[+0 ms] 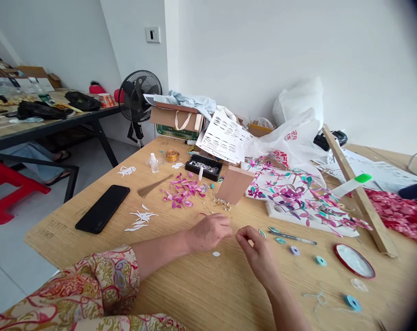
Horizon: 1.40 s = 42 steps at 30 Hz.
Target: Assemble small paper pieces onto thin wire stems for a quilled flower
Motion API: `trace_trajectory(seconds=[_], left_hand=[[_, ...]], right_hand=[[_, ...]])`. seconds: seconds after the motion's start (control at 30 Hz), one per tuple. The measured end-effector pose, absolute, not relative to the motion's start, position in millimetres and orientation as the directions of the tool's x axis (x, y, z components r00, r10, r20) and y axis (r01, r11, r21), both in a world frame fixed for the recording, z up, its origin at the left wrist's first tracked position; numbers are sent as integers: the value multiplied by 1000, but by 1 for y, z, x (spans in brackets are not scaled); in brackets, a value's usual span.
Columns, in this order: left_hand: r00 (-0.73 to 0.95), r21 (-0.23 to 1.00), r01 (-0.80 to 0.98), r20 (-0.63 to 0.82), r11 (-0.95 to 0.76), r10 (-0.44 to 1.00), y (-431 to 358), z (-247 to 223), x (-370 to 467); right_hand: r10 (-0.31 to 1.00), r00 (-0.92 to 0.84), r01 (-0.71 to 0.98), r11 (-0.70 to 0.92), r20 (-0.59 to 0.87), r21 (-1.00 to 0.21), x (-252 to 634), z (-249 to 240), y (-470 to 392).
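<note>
Over the middle of the wooden table, my left hand has its fingers curled together; what they hold is too small to name. Close by on the right, my right hand pinches thumb and forefinger together, with something too fine to make out. A small gap separates the two hands. Just below my left hand lies a small white oval piece. Pink petals are heaped beyond my left hand, and a wooden block stands upright behind the hands. Teal leaf pieces and a pen lie right of my right hand.
A black phone and white paper strips lie at the left. Pink and purple wire flowers spread at the right, near a wooden bar. Thread spools and a red-rimmed dish are at the front right.
</note>
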State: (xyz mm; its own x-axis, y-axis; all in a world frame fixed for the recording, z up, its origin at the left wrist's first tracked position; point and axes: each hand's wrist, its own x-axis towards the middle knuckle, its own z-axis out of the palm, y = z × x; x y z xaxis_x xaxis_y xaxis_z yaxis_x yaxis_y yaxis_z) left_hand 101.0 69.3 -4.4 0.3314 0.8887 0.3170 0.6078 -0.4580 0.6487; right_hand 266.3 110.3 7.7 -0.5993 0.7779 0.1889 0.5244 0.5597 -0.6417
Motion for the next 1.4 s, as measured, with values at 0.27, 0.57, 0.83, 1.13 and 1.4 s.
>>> trace_trajectory(seconds=[0.27,0.57,0.83,1.13,1.4], left_hand=[[102,997,65,-38,32,994,74,-8,102],[305,836,-382,-289,395,907,72,-5,100],[197,922,326,152,-211,969,72,-6,102],[94,979,188,61,-78,994,74,-8,103],[347,844,-365,-269,393,899,70,-3,99]], right_hand=[[723,-624,450,643,298,-619,278,14,117],[556,-728,361,808,401,-466,275,18,113],[752,-622,504,599,219,-622,268,10,111],[758,-614,472,576,220,-667,279,11,116],[537,-737,335,817,410,-469,279,21,114]])
